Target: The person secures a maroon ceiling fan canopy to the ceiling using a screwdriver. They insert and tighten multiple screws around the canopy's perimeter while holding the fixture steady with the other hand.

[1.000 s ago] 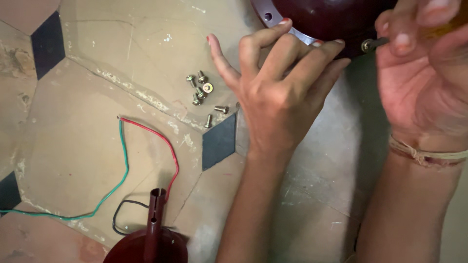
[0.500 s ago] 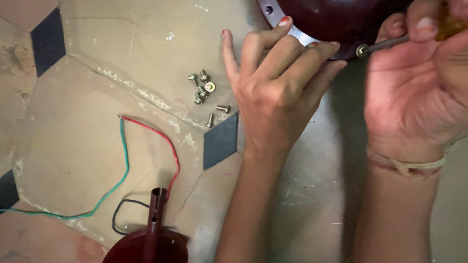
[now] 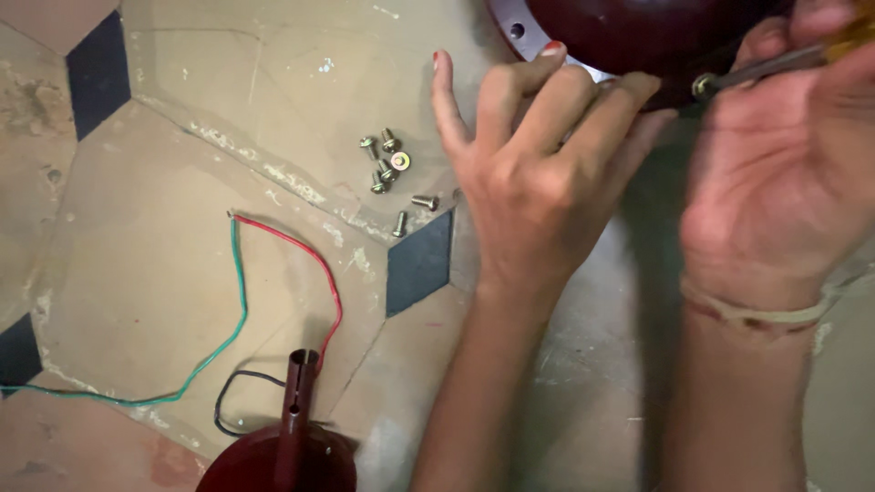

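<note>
My left hand (image 3: 538, 173) rests its fingertips on the rim of a dark red round metal housing (image 3: 638, 32) at the top of the head view, steadying it. Beside it, my right hand (image 3: 784, 155) grips a screwdriver (image 3: 756, 68) with a yellowish handle. The tool's tip meets a screw (image 3: 702, 87) at the housing's lower edge. A thread band circles my right wrist.
Several loose screws and a washer (image 3: 392, 169) lie on the tiled floor left of my hands. Red (image 3: 310, 255), green (image 3: 228, 319) and black wires run to a dark red canopy with a tube (image 3: 292, 428) at the bottom edge.
Both hands have shifted slightly left and lower in view. The screwdriver tip stays at the screw on the housing's edge.
</note>
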